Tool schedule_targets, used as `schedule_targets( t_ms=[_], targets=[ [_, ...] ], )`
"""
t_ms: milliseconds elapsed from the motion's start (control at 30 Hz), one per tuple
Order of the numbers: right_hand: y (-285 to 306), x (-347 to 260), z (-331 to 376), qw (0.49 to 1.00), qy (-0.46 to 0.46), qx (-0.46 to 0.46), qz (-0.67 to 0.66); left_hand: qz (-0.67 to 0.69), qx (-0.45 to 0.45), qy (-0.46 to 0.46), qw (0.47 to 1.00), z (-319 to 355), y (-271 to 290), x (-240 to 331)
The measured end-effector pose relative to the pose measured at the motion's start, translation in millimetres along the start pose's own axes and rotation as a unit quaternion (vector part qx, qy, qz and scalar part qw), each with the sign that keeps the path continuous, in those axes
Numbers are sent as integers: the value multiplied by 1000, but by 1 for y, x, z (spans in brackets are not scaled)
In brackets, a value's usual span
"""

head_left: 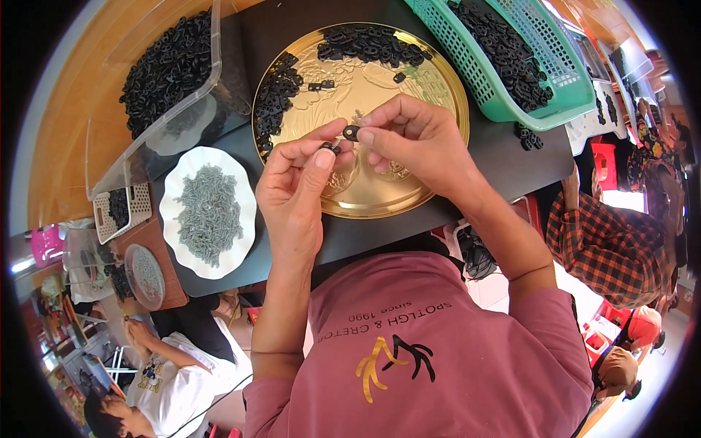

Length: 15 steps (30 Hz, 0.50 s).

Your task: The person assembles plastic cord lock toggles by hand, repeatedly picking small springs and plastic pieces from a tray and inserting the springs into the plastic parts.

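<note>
Over a round golden tray [372, 206], both of my hands are close together. My left hand [293, 186] pinches a small black plastic piece [331, 147] between thumb and fingers. Just beyond it, my right hand [420, 146] grips another small black piece [351, 133] with a hole in it. The two pieces are very near each other; whether they touch is hard to tell. Similar black pieces [369, 45] are heaped along the tray's far edge, with more on its left side. A few black pieces [321, 85] lie loose near the tray's middle.
Left of the tray stands a white scalloped dish [171, 223] piled with small grey pins [210, 212]. A clear plastic bin [217, 44] of black pieces is at far left, a green basket [577, 104] of them at far right. Other people sit on both sides.
</note>
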State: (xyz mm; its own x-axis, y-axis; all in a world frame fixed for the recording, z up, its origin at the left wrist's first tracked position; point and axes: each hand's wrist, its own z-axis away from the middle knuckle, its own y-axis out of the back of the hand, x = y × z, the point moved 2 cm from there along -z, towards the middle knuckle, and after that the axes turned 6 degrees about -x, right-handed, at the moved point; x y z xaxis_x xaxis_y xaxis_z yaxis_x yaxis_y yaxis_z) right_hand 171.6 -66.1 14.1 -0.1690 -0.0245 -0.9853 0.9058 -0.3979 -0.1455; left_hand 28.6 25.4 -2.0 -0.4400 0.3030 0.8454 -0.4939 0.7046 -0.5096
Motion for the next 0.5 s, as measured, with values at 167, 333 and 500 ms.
schedule_targets(
  t_ms=[167,333,500],
  targets=[
    [-1,-5,2,995,-21,23,-91,9,6,1,1000,0,0,-1],
    [-2,-2,5,994,11,35,-100,3,2,7,1000,4,0,-3],
    [-5,0,8,990,37,35,-129,4,0,8,1000,5,-6,-3]
  ],
)
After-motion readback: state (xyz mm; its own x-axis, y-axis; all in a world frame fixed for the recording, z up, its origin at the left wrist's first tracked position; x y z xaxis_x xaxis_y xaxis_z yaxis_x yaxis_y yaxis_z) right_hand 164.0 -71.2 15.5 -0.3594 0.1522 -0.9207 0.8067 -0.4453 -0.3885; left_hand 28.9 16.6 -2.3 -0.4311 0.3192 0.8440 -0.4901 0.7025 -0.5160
